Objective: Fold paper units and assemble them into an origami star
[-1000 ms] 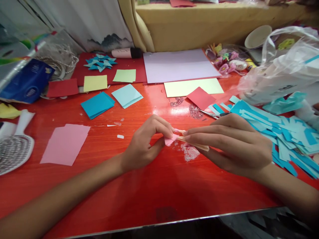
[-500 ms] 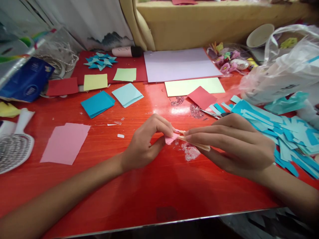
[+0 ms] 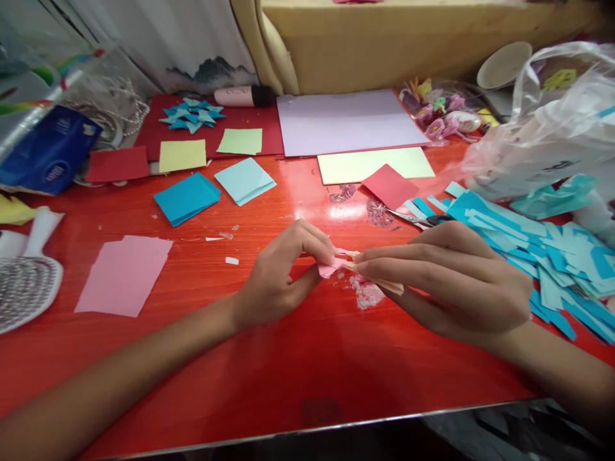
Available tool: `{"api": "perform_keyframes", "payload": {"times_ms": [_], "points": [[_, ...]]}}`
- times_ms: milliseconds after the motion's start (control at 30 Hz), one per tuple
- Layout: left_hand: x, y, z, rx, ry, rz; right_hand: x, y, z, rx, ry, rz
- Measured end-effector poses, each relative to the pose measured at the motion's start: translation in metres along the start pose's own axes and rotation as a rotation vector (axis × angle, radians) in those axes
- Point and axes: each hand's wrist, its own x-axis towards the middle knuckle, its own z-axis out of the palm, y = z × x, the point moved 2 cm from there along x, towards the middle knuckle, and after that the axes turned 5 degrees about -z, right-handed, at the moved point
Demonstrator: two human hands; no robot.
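Above the red table, my left hand pinches a small folded pink paper between thumb and fingertips. My right hand is closed on a cream folded paper, mostly hidden behind its fingers. The two papers meet between my fingertips; whether one is tucked into the other I cannot tell. Left of my left hand lie several pink paper sheets. Scissors lie just beyond my right hand, partly covered by a red paper square.
Blue paper strips heap at the right beside a plastic bag. Blue squares and light-blue squares lie beyond my left hand. Blue folded pieces are at the back, a hairbrush at the left edge.
Almost nothing differs. Both hands keep their hold on the papers, and the view has shifted very slightly.
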Motion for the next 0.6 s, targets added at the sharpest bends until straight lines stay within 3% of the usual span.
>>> {"api": "perform_keyframes", "payload": {"times_ms": [600], "points": [[-0.001,-0.0002,0.0001,0.013,0.006,-0.026,0.0003,0.0,-0.0005,0.035,-0.043,0.003]]}}
